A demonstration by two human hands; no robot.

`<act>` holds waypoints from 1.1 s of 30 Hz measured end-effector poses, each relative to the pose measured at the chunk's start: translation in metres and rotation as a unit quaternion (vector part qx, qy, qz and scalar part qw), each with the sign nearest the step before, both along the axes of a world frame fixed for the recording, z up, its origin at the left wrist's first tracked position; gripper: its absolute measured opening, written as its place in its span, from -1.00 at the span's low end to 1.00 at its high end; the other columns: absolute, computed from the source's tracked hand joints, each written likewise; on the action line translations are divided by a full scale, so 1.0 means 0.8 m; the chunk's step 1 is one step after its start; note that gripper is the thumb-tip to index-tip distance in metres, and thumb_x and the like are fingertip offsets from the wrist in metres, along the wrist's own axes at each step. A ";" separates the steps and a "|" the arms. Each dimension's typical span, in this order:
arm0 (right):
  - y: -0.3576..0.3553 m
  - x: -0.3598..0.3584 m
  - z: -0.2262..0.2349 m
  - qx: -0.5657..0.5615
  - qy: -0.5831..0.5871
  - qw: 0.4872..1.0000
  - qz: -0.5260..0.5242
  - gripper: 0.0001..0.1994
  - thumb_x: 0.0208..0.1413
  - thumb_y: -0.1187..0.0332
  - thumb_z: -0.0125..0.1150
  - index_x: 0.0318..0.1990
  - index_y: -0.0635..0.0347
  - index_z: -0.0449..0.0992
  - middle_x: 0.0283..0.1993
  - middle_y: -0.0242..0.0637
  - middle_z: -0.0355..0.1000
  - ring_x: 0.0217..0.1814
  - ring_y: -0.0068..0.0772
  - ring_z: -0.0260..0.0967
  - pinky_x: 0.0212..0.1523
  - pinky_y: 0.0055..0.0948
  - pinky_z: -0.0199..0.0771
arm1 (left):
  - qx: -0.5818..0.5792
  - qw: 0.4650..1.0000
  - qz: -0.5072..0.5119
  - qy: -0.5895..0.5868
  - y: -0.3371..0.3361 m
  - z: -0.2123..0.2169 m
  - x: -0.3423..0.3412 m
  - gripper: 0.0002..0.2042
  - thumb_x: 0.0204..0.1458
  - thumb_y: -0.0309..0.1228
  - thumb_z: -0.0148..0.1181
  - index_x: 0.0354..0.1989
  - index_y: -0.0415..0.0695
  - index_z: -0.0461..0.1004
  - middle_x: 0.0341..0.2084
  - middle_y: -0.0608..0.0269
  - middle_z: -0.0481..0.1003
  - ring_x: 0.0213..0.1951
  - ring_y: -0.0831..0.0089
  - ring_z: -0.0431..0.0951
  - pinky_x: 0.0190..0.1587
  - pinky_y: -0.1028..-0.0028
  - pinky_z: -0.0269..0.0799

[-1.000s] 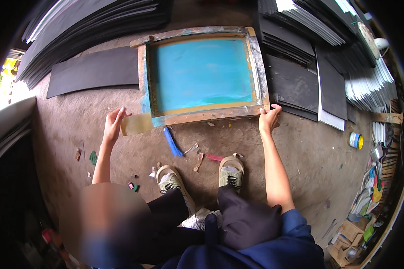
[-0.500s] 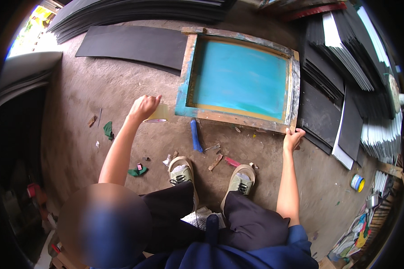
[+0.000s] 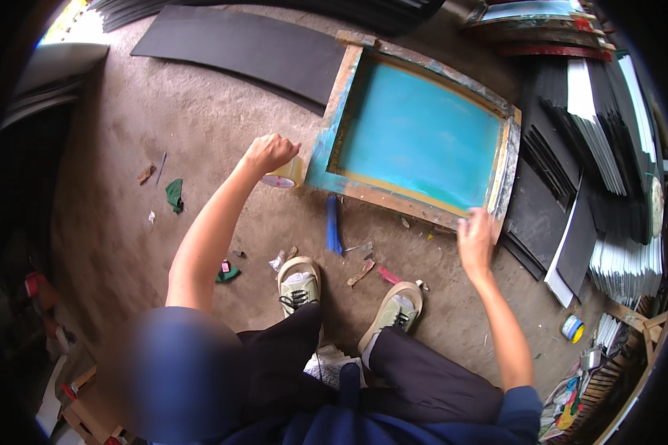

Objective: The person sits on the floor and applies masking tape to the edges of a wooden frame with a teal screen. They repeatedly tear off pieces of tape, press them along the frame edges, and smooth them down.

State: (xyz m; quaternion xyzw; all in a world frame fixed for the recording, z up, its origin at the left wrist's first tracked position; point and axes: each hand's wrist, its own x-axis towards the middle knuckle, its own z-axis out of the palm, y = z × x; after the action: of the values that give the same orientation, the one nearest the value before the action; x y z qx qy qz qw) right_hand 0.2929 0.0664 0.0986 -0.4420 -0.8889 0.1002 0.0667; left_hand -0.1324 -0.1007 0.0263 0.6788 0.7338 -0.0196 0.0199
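Your left hand (image 3: 273,153) has closed in on the near-left corner of the wooden screen frame (image 3: 401,202) since half a second ago. Your right hand (image 3: 475,231) has come off the near-right corner and sits a bit left of it, at the near rail. View has turned too, so everything reads rotated.

Left: fingers curled into a fist, clamped on the tape roll (image 3: 295,171), which hangs under the knuckles, right beside the frame corner. Can't tell if tape touches wood.

Right: motion blur. Fingertips overlap the rail in view; can't tell whether they're apart, together or touching it.

Frame lies on the brown floor (image 3: 119,237) ahead of your feet, angled, teal screen (image 3: 423,137) inside it. Long black sheet (image 3: 237,53) reaches its left side; black sheet stack (image 3: 549,211) is just right of it.

Between frame and shoes (image 3: 298,288): blue strip (image 3: 333,228), red scrap (image 3: 389,275). Green scrap (image 3: 174,195) out left; blue-and-yellow tub (image 3: 572,328) out right.
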 end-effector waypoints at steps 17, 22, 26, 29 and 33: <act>-0.205 -0.212 -0.149 -0.242 0.092 0.965 -0.039 -0.63 -0.12 0.43 0.24 -0.16 0.20 0.22 -0.21 -0.06 0.26 -0.20 0.05 0.30 -0.24 -0.10 0.35 | -0.001 0.969 0.139 -0.205 -0.009 0.003 0.011 -0.58 0.15 -0.17 -0.15 -0.51 -0.24 0.50 -0.68 -0.10 0.42 -0.55 0.01 0.48 -0.44 0.20 0.41; -0.233 -0.211 -0.102 -0.251 0.269 0.928 -0.056 -0.78 -0.02 0.48 0.00 -0.19 0.31 0.23 -0.17 0.00 0.16 -0.22 0.08 0.28 -0.20 -0.11 0.29 | -0.005 0.966 0.148 -0.213 -0.016 0.004 0.006 -0.59 0.15 -0.16 -0.16 -0.48 -0.23 0.50 -0.68 -0.09 0.43 -0.55 0.02 0.49 -0.44 0.20 0.42; -0.210 -0.239 -0.058 -0.332 0.228 0.910 -0.096 -0.82 0.10 0.39 -0.13 -0.22 0.33 0.25 -0.28 0.07 0.26 -0.29 0.09 0.32 -0.25 -0.10 0.33 | -0.016 0.965 0.151 -0.215 -0.016 0.000 0.006 -0.57 0.15 -0.14 -0.18 -0.49 -0.23 0.49 -0.67 -0.09 0.44 -0.53 0.02 0.49 -0.40 0.20 0.42; -0.186 -0.265 -0.049 -0.408 0.114 0.895 -0.144 -0.74 0.19 0.29 -0.22 -0.20 0.37 0.24 -0.48 0.18 0.40 -0.41 0.15 0.40 -0.39 -0.05 0.41 | -0.020 0.960 0.158 -0.229 -0.011 0.002 0.008 -0.55 0.16 -0.12 -0.20 -0.50 -0.23 0.49 -0.66 -0.10 0.44 -0.51 0.02 0.50 -0.39 0.19 0.41; -0.177 -0.285 -0.044 -0.285 0.080 0.953 -0.067 -0.63 0.20 0.25 -0.25 -0.19 0.52 0.23 -0.56 0.17 0.39 -0.46 0.14 0.41 -0.44 -0.07 0.41 | -0.024 0.958 0.169 -0.229 -0.013 -0.001 0.007 -0.54 0.16 -0.12 -0.21 -0.51 -0.23 0.49 -0.65 -0.09 0.44 -0.51 0.02 0.49 -0.38 0.19 0.41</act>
State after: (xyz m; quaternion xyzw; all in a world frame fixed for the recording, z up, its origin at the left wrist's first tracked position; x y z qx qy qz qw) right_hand 0.0648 -0.0752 0.0633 -0.4918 -0.7834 0.3797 0.0158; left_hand -0.1267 -0.1108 0.0257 0.5301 0.8130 0.1226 0.2072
